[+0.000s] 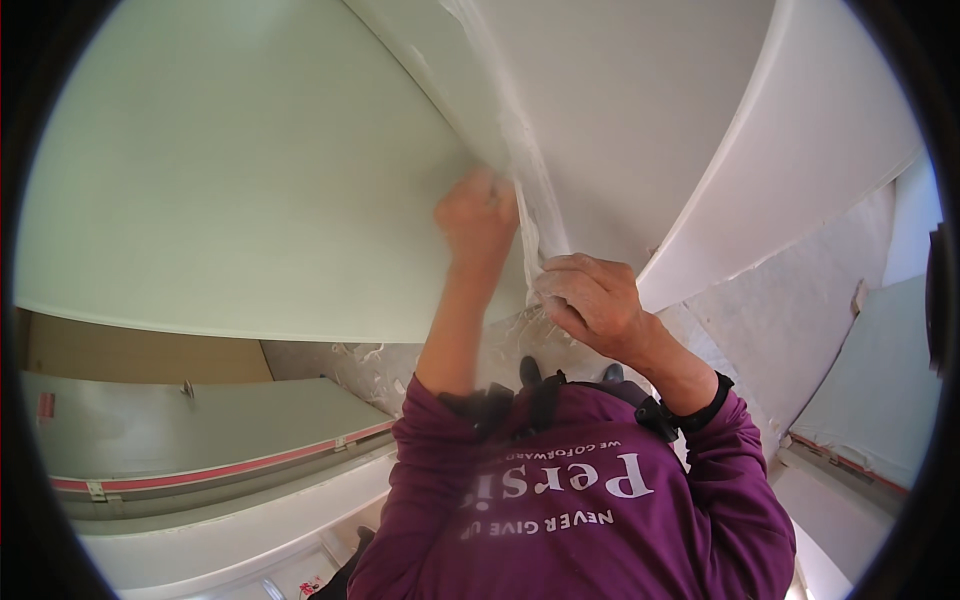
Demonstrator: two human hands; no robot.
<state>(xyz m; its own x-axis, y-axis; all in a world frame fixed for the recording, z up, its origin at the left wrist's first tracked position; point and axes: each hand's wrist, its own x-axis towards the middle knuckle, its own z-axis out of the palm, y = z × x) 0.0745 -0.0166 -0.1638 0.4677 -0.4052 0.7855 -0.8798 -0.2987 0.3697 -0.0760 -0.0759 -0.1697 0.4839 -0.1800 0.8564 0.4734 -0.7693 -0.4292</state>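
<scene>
Here, a white mesh joint tape strip [520,150] runs along the wall seam; the left hand [478,215], blurred, presses it clenched, and the right hand [590,300] pinches its lower end.

Broad, smooth, pale greenish-white wall panels [250,170] are filling the upper half of the view, bending toward the rim. A white angled beam or door frame [800,150] is running diagonally at the upper right. Below it, a grey speckled floor [790,320] is showing, with white scraps lying on it. At the left, a pale flat panel with a thin red edge strip [210,440] is lying beside a tan wall section [130,355]. Soft, even daylight is filling the room.
</scene>
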